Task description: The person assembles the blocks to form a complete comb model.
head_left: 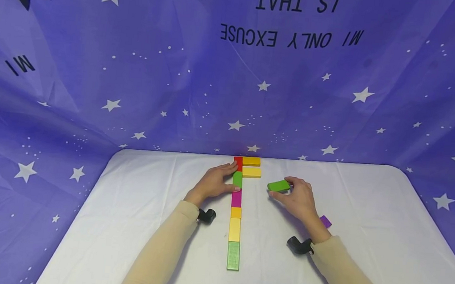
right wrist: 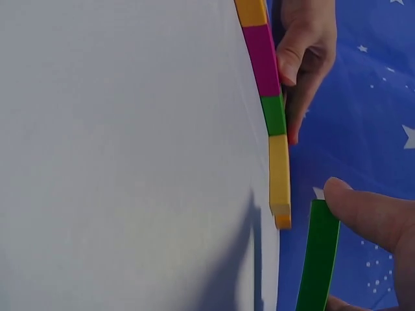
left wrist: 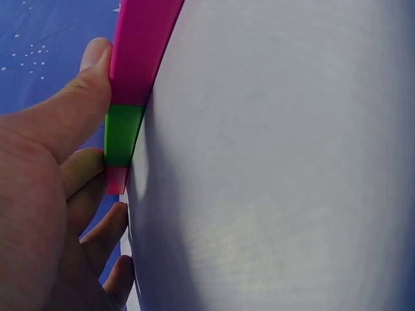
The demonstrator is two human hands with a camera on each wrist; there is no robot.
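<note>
A straight column of coloured blocks runs down the white table in the head view. My left hand (head_left: 214, 181) rests on its far part, fingers by the red block (head_left: 239, 160) and thumb where the green block (head_left: 237, 179) meets the magenta block (head_left: 236, 199). Two yellow blocks, a far one (head_left: 252, 161) and a nearer one (head_left: 252, 172), extend rightward from the column's far end. My right hand (head_left: 301, 199) pinches a loose green block (head_left: 278, 186) between thumb and fingers, to the right of the column. The right wrist view also has this held block (right wrist: 318, 256).
Nearer in the column lie a small orange block (head_left: 236, 213), a pale yellow block (head_left: 235, 229) and a light green block (head_left: 234, 256). A purple block (head_left: 325, 222) is partly hidden behind the right wrist. A starry purple cloth (head_left: 199, 89) hangs beyond the table (head_left: 136, 188).
</note>
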